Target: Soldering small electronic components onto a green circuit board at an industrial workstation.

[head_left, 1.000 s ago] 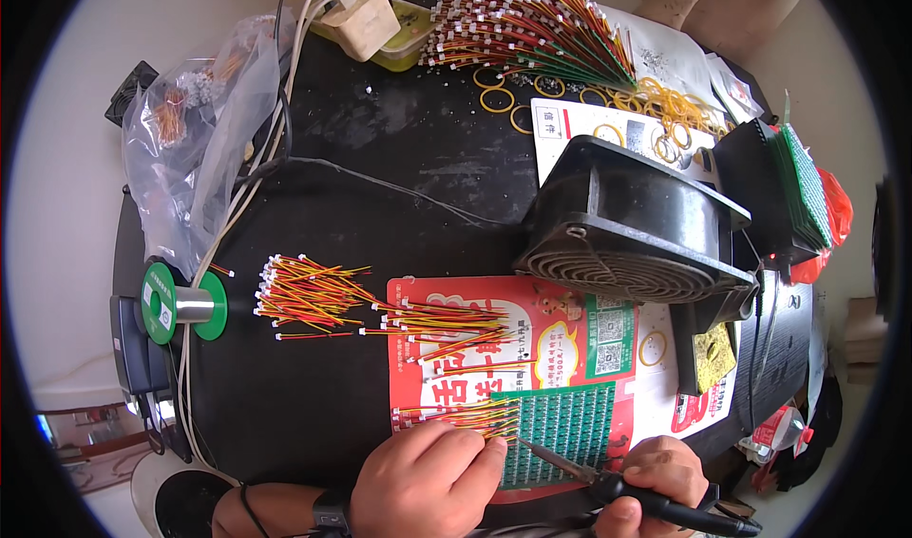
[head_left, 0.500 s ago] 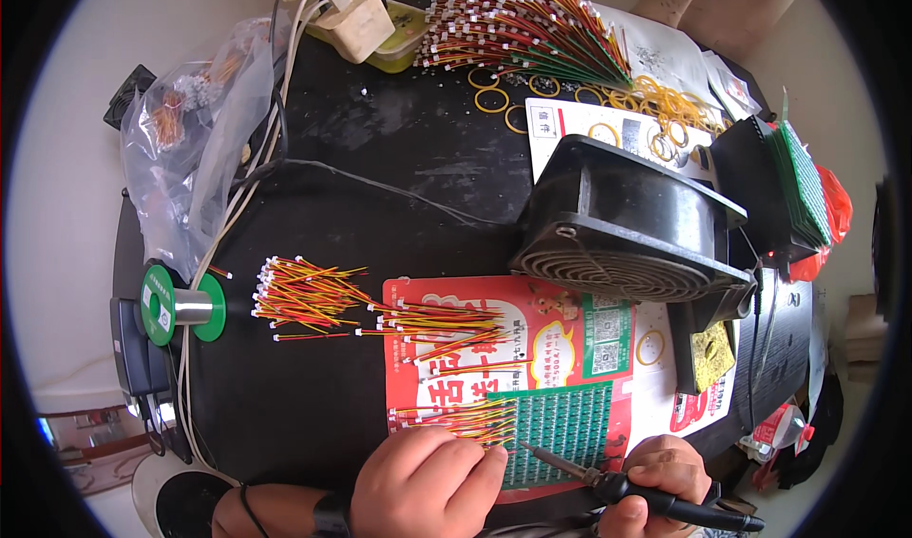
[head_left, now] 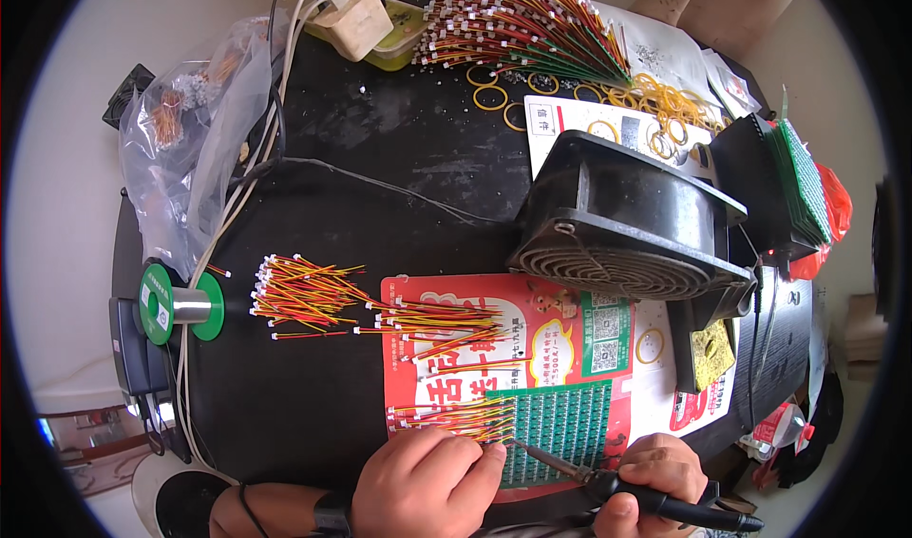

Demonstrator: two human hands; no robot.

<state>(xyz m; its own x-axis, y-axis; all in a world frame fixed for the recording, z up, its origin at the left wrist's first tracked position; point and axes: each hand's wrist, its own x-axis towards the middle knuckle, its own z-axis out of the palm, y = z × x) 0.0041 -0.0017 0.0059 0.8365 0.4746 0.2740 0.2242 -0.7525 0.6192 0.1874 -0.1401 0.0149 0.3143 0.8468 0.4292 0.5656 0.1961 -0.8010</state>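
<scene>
At the near left corner of the green circuit board (head_left: 565,429), the left hand (head_left: 427,481) is placed with its fingers curled together; whether a wire is pinched by them cannot be told. At the near right corner of the board, a soldering iron (head_left: 602,485) is gripped by the right hand (head_left: 662,471), and its tip is pointed over the board, toward the left fingertips. The board itself is laid on a red printed sheet (head_left: 404,294). Over its left edge, the ends of a row of red and yellow wires (head_left: 461,416) are rested. Beyond the board, to the left, more wires are spread in a loose heap (head_left: 304,296). Beyond it to the right, a yellow sponge (head_left: 712,358) and a black fan (head_left: 632,201) are seen. Farthest beyond the board, a large wire bundle (head_left: 532,25) is laid beside yellow rubber bands (head_left: 670,111).
</scene>
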